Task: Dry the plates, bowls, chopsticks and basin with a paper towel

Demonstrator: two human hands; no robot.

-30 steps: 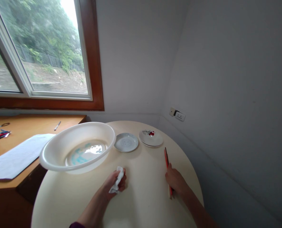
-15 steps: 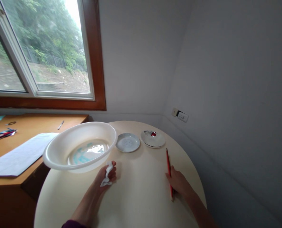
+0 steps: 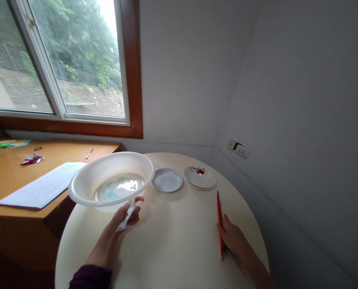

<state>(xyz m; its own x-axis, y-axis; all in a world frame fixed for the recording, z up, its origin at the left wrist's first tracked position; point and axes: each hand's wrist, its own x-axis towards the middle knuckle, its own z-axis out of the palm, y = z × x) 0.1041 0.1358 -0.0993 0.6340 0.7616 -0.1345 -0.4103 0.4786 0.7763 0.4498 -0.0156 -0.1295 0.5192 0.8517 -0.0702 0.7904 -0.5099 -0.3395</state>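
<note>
A crumpled white tissue (image 3: 128, 214) is held in my left hand (image 3: 133, 216), whose fingers curl round it while the index finger points outward. That hand is just in front of the large white plastic basin (image 3: 112, 202). My right hand (image 3: 233, 237) grips thin red sticks (image 3: 219, 212) with dark upper ends and a pale lower tip; whether they are chopsticks or pencils I cannot tell. Beyond my hands lie a grey-white plate (image 3: 167, 180) and a white dish (image 3: 199, 180) with a red flower pattern, which seems to rest on another.
Everything near my hands stands on a round cream table (image 3: 163, 249). Adjoining it at left is a wooden desk (image 3: 4, 168) with white paper (image 3: 43, 186), a pen (image 3: 89, 153) and a small pile of coloured items (image 3: 31, 159). Sockets (image 3: 242, 151) are on the right wall.
The view has swung a little to the left. My left hand has drawn nearer the basin with the tissue, and its index finger has stretched out. The right hand keeps its grip.
</note>
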